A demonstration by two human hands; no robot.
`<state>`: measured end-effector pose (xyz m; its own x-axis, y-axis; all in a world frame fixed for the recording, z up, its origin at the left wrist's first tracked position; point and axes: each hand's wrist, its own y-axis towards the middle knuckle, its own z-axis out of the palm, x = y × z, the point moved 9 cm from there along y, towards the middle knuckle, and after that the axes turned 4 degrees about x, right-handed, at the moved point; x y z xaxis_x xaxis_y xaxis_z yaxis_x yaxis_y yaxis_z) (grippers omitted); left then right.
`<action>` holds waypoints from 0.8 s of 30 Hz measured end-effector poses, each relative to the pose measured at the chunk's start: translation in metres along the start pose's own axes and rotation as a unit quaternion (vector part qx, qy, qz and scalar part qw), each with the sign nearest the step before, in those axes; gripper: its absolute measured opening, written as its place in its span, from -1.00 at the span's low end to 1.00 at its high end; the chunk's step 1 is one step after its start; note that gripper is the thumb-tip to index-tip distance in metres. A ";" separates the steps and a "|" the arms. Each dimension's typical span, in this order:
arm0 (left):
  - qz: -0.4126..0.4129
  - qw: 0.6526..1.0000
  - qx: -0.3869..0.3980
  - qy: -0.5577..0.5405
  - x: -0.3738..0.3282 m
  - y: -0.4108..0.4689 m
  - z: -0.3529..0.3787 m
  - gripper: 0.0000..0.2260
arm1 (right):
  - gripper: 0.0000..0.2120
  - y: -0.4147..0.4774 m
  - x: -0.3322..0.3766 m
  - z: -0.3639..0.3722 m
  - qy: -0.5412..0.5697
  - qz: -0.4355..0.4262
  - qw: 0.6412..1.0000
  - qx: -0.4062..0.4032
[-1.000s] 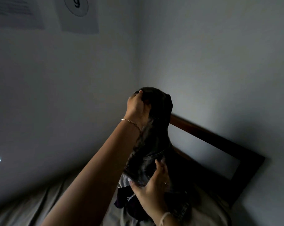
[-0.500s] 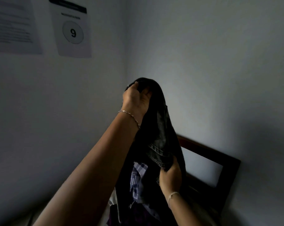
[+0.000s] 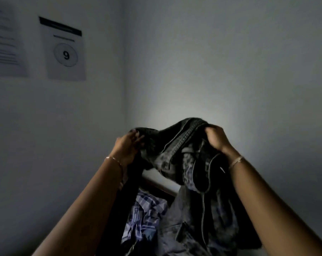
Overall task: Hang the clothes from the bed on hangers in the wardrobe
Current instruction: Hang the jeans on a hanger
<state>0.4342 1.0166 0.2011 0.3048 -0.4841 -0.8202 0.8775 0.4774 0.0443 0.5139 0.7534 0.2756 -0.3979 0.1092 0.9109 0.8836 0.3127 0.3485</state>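
Note:
A dark washed denim garment [image 3: 175,150] hangs in front of me, held up between both hands in the head view. My left hand [image 3: 126,146] grips its left top edge. My right hand [image 3: 216,138] is curled round the thick seamed band at its right top. The rest of the denim drops down past the frame's bottom edge. A blue and white plaid shirt [image 3: 147,217] shows below and behind the denim, partly hidden by it. No hanger and no wardrobe are in view.
A dark wooden headboard rail [image 3: 161,187] runs behind the clothes. The room corner [image 3: 125,89] stands just beyond my hands. A paper sign with a 9 [image 3: 64,52] and a second printed sheet [image 3: 5,43] are on the left wall.
My right hand rose from the lower denim to its top right band. The garment is now spread between both hands. The camera tilted up, hiding most of the bed.

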 end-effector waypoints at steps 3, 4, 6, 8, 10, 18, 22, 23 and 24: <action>-0.016 0.973 0.125 0.195 0.024 -0.031 0.022 -0.61 | -0.80 0.011 0.013 0.000 0.059 0.038 0.997 0.025; -0.014 0.948 0.196 0.252 0.031 -0.046 0.033 -0.46 | -0.82 0.008 0.014 0.002 0.086 0.056 0.994 0.027; -0.024 0.882 0.332 0.333 0.040 -0.080 0.055 -0.25 | -0.88 0.001 0.008 0.020 0.135 0.093 0.983 0.088; -0.048 0.822 0.385 0.416 0.051 -0.111 0.062 -0.15 | -0.83 -0.012 0.006 0.033 0.148 0.114 0.973 0.139; 0.009 0.809 0.374 0.454 0.048 -0.132 0.080 -0.11 | -0.81 -0.024 0.013 0.037 0.156 0.106 0.965 0.184; 0.402 0.831 0.049 0.380 -0.038 -0.166 0.109 -0.71 | -0.78 -0.083 0.061 0.015 0.091 -0.049 0.944 0.313; 0.338 0.853 -0.131 0.375 -0.058 -0.175 0.103 -0.88 | -0.75 -0.115 0.046 -0.001 0.333 0.071 0.882 0.326; 0.329 0.852 -0.157 0.376 -0.064 -0.180 0.102 -0.86 | -0.76 -0.127 0.044 -0.001 0.345 0.075 0.875 0.332; 0.322 0.852 -0.174 0.374 -0.070 -0.185 0.103 -0.84 | -0.77 -0.138 0.034 -0.001 0.321 0.073 0.885 0.328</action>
<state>0.2885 0.8868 0.3088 0.2459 0.5021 -0.8291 0.4141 0.7190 0.5582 0.3792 0.7127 0.2589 0.1185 -0.2993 0.9468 0.4962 0.8438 0.2046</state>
